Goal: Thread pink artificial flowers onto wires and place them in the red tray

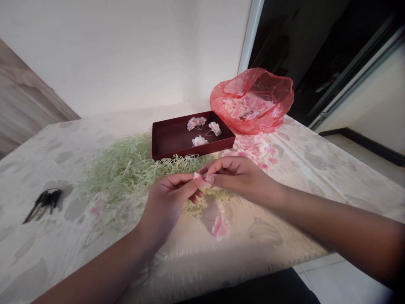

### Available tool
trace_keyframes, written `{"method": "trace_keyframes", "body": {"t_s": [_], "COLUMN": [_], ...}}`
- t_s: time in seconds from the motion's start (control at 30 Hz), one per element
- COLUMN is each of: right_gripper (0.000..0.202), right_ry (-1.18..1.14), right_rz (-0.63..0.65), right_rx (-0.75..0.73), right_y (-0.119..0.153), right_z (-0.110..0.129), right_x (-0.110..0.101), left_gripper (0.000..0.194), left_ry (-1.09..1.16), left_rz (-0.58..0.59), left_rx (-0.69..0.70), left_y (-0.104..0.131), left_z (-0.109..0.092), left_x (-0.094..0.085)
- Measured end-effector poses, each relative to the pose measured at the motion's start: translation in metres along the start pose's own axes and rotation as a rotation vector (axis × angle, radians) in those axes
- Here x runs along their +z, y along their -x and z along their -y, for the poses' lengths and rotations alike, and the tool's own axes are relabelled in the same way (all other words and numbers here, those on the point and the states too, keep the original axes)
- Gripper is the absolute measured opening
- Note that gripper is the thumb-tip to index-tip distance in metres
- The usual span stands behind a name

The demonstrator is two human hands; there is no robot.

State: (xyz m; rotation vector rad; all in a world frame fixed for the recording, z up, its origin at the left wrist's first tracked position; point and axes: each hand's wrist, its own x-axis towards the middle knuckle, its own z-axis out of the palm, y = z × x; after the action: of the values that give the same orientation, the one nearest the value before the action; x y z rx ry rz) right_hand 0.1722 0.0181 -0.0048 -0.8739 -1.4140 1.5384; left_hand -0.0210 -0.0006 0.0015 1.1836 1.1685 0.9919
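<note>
The left hand (pixel 169 197) and right hand (pixel 242 177) met over one small flower (pixel 202 180), thumb and fingertips of each pinched together on it. The flower lay crosswise between them, its longer way running from the left fingertips to the right, dipping slightly rightward; neither hand was nearer, since each had its own end. The fingers covered too much of it to tell whether a stem was there.

Just below the grip, toward the person, a loose bloom (pixel 220 226) lay on the table (pixel 300 185). Beyond the hands were green shreds (pixel 126 162), then the box (pixel 174 139), straight ahead of the grip, with white-pink clusters (pixel 200 140) toward its right side. The petal pile (pixel 256 151) sat nearer the right hand, in front of the bag (pixel 280 116). Keys (pixel 47 200) lay well apart, off to the left.
</note>
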Motion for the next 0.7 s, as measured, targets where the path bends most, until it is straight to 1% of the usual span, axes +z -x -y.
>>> {"method": "trace_keyframes", "body": {"t_s": [0.1, 0.23, 0.4, 0.57, 0.63, 0.7], "right_gripper": [0.017, 0.021, 0.02, 0.018, 0.019, 0.019], "right_ry": [0.028, 0.111, 0.12, 0.151, 0.141, 0.124], "right_rz": [-0.045, -0.105, -0.072, -0.082, -0.083, -0.085], "right_rx": [0.032, 0.01, -0.011, -0.02, -0.024, -0.02], "right_y": [0.0019, 0.0024, 0.0008, 0.0015, 0.0014, 0.0005], "right_z": [-0.0007, -0.0016, -0.0018, 0.0006, 0.0015, 0.0015], "right_x": [0.0029, 0.0033, 0.0027, 0.0048, 0.0053, 0.0048], "left_gripper": [0.013, 0.014, 0.016, 0.017, 0.015, 0.008], "left_ry": [0.016, -0.01, -0.004, 0.04, 0.086, 0.182], "left_rz": [-0.002, 0.005, 0.025, 0.014, 0.015, 0.027], "left_rx": [-0.009, -0.001, -0.011, -0.023, -0.019, -0.005], "left_y": [0.0003, 0.0017, 0.0037, 0.0038, 0.0036, 0.0033], "left_z": [-0.0003, -0.0014, -0.0004, 0.0006, 0.0013, 0.0027], "left_x": [0.0004, 0.0006, 0.001, 0.0013, 0.0011, 0.0006]}}
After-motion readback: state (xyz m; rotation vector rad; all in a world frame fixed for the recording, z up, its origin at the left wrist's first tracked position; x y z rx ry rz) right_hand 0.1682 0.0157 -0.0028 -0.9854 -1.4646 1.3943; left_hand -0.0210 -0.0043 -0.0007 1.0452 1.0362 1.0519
